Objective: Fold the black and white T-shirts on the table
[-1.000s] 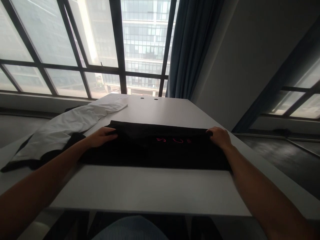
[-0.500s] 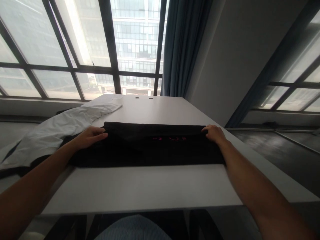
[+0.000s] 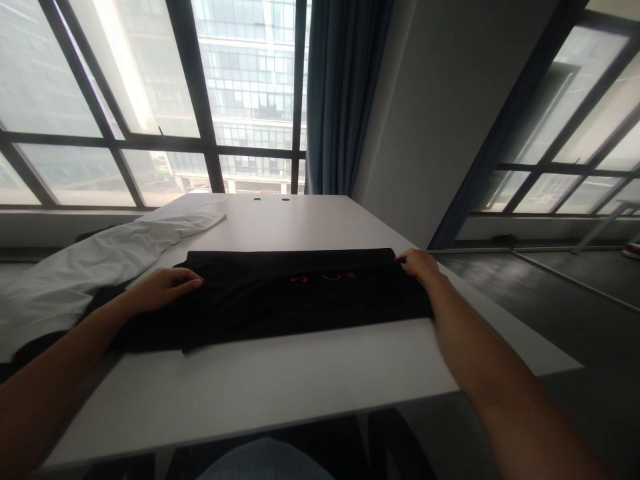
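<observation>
A black garment [image 3: 300, 303] lies folded in a long strip across the white table, with small pink markings along its upper part. At its left end my left hand [image 3: 165, 288] rests on the cloth, fingers and thumb closed together on the fabric. My right hand [image 3: 420, 265] pinches the upper right corner between thumb and fingers. The lower left edge of the garment hangs unevenly, one layer sticking out below another. Black cloth also runs out to the left under my left forearm.
A rumpled white garment [image 3: 115, 257] lies on the left of the white table [image 3: 300, 223], beside the black cloth. Two dark round holes sit at the table's far end. Windows, a blue curtain [image 3: 335, 100] and a grey pillar stand behind. Dark chair parts show below the near edge.
The view has turned a little to the right. My left hand has slid down from the upper left corner, and the garment's lower left edge has spread toward me. My right hand keeps its corner.
</observation>
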Tool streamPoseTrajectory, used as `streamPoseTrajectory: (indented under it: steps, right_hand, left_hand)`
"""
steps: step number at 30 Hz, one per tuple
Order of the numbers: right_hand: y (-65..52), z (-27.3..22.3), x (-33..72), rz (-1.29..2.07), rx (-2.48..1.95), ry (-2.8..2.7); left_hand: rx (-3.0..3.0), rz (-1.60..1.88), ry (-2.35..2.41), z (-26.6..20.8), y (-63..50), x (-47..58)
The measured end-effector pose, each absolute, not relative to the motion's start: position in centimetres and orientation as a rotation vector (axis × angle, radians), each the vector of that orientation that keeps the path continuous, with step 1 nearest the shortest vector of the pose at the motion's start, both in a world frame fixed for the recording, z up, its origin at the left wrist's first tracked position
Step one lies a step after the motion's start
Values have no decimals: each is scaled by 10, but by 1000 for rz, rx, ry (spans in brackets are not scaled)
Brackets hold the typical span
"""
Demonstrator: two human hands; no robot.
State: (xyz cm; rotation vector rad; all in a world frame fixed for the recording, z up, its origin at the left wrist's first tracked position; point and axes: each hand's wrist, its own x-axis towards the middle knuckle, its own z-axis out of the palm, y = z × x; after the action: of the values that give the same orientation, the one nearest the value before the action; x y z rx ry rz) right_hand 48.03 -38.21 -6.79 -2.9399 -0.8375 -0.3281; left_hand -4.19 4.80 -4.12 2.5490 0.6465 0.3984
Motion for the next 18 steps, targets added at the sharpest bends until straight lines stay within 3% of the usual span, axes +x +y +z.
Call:
streamPoseTrajectory:
  steps: [4, 10, 14, 18]
  right_hand:
    - [-383, -65, 479, -337, -2905, -781]
    - [-366, -67, 468, -205, -2655, -1122]
    - [-358, -74, 468, 21, -2739, -1262]
    - [-355, -77, 471, -47, -2778, -1207]
  left_hand:
    - [2661, 362, 522, -53, 69, -45]
    - [2619, 6, 619, -56, 77, -48]
    - [2660, -77, 662, -54, 76, -51]
    - [2697, -67, 667, -54, 85, -53]
